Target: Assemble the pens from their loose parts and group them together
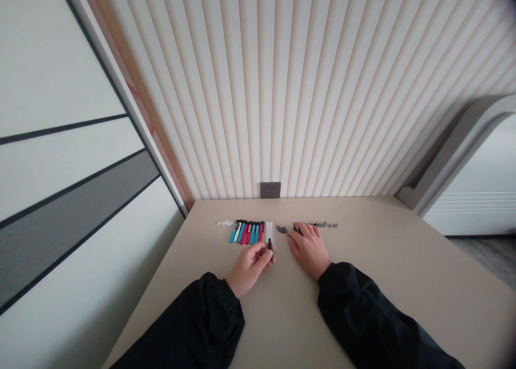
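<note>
My left hand [252, 262] is closed in a pinch on a short black pen part [270, 244], held upright above the table. Just beyond that hand lie thin white sticks [270, 229], side by side. A row of marker pens [247, 233] in teal, red and white with black ends sits to their left. My right hand [308, 245] rests low over the table, its thumb and fingertips around a small black piece [297, 230]. Its fingers partly hide what lies beneath. Small dark grey pieces [281, 229] lie in a group left of this hand.
Small white pieces [224, 222] lie at the left end of the row. More small dark parts [324, 225] stretch to the right, behind my right hand. The beige table [278, 315] meets a ribbed wall panel with a dark socket [270, 190]. A white cabinet [80, 261] stands left.
</note>
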`<state>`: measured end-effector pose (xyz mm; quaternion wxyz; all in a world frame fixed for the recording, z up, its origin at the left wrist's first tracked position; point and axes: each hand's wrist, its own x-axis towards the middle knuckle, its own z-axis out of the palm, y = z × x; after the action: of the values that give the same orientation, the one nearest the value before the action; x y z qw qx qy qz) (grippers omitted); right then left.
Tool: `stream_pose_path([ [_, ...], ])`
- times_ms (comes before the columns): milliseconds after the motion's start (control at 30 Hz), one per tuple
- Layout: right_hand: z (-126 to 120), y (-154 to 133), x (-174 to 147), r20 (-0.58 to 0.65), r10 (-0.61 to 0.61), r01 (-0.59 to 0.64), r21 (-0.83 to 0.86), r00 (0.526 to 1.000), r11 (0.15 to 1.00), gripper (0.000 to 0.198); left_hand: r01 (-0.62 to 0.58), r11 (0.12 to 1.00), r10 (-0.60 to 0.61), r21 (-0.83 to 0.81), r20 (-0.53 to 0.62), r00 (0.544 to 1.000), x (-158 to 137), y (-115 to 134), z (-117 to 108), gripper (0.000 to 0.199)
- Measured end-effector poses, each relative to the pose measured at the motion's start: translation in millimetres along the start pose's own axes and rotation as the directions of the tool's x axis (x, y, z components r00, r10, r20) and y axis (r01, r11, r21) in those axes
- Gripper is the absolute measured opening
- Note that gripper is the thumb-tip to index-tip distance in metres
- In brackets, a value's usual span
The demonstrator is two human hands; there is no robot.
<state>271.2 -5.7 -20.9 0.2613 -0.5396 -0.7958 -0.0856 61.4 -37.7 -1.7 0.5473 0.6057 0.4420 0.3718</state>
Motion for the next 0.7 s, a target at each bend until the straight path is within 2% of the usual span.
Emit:
stream_pose_path([
  [367,-2.1,0.3,-2.7,0.015,0.009,-0.009,0.042,1.000,0.999,0.018,-0.012,1.000,0.012,0.000,0.015,1.000,0.4,-0.4,0.0,0.039],
  [700,-5.7,-1.3,-4.1,0.030,0.018,-0.020,0.066,0.999,0.998,0.014,-0.067,0.995,0.065,0.079,0.035,0.997,0.9,-3.7,-1.1,0.030],
])
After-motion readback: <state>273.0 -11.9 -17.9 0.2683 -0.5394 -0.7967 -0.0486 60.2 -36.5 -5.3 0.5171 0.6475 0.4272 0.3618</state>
